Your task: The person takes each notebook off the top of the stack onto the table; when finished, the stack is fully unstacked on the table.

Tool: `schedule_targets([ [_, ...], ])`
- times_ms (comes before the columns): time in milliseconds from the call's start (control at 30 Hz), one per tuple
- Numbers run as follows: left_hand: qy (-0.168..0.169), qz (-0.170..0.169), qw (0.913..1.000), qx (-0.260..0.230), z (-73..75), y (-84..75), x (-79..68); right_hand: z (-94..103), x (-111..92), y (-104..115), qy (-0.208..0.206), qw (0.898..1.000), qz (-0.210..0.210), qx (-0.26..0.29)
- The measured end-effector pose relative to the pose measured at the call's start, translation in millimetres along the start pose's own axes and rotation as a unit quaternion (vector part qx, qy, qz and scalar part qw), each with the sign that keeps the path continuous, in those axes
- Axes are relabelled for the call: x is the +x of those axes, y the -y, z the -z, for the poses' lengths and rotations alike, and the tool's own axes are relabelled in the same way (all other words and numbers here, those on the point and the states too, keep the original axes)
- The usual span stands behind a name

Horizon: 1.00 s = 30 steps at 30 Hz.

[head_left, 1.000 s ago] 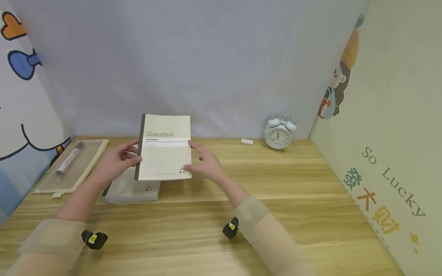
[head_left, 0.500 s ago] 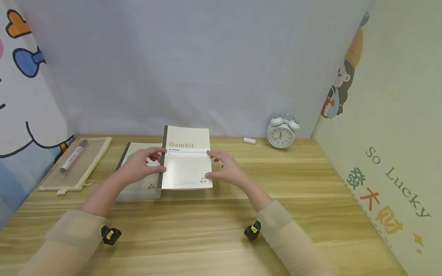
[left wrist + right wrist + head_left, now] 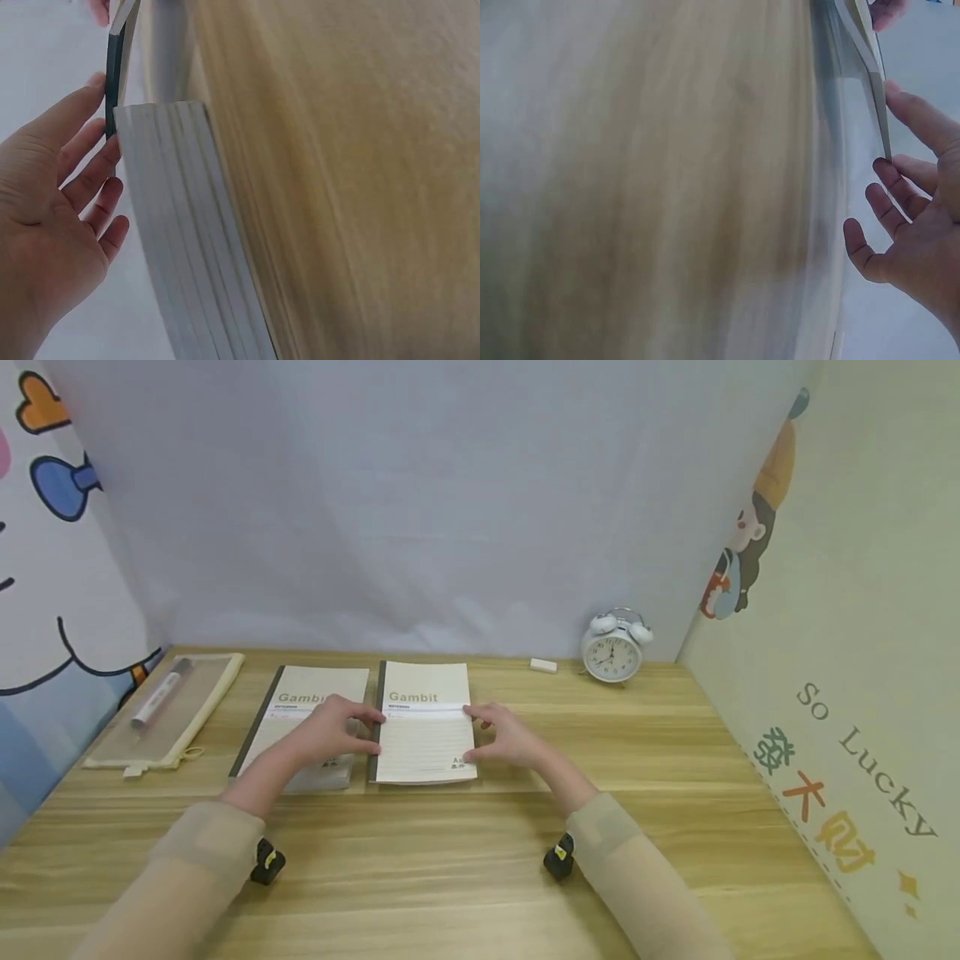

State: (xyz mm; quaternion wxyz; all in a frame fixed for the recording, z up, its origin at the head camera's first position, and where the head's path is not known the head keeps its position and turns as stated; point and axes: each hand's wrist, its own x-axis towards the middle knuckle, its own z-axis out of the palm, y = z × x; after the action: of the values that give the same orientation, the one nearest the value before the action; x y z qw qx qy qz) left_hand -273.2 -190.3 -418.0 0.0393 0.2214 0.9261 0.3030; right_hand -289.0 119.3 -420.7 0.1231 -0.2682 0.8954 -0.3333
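Observation:
A cream notebook (image 3: 423,739) with a dark spine and "Gambit" on its cover is held between both hands, just right of a stack of like notebooks (image 3: 288,693). My left hand (image 3: 337,731) pinches its spine, with the wrist over the stack. My right hand (image 3: 506,737) grips the opposite edge with thumb and fingers. The left wrist view shows the dark spine (image 3: 113,71) beyond the stack's thick page edges (image 3: 184,225). In the right wrist view the notebook's thin edge (image 3: 877,97) stands off from the wooden table (image 3: 667,187), slightly bent.
A mesh zip pouch (image 3: 202,714) with a marker (image 3: 161,693) on or in it lies at the table's left. Along the back are a white eraser (image 3: 543,666) and a white twin-bell alarm clock (image 3: 613,652). Cloth walls enclose the back and sides.
Both hands have carried the notebook from above the stack to the right and down towards the table. The stack beneath has come into fuller view.

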Motion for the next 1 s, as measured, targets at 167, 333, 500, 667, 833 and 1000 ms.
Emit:
schedule_targets([
  [167, 0.006, 0.026, 0.9978, 0.06, -10.1, -1.2, 0.8, -3.9, 5, -8, 0.025, 0.999, -0.007, -0.034],
  [333, 0.008, 0.023, 0.9938, 0.108, -12.6, -3.9, -1.7, -6.9, 7, -10, 0.038, 0.997, 0.003, -0.062],
  [500, 0.008, 0.003, 0.9869, 0.161, -15.0, -1.4, -0.8, -8.3, 8, -9, 0.045, 0.994, 0.003, -0.098],
  [667, -0.001, -0.005, 0.9864, 0.164, -16.0, 0.9, -0.4, -8.3, 6, -4, 0.039, 0.993, -0.003, -0.109],
  [833, -0.025, -0.029, 0.9911, 0.127, -7.8, 7.4, -6.5, -7.8, 5, 5, 0.037, 0.991, -0.01, -0.129],
  [1000, -0.041, -0.022, 0.9946, 0.093, 11.5, 17.6, -20.4, -6.2, 8, 23, 0.026, 0.989, -0.004, -0.145],
])
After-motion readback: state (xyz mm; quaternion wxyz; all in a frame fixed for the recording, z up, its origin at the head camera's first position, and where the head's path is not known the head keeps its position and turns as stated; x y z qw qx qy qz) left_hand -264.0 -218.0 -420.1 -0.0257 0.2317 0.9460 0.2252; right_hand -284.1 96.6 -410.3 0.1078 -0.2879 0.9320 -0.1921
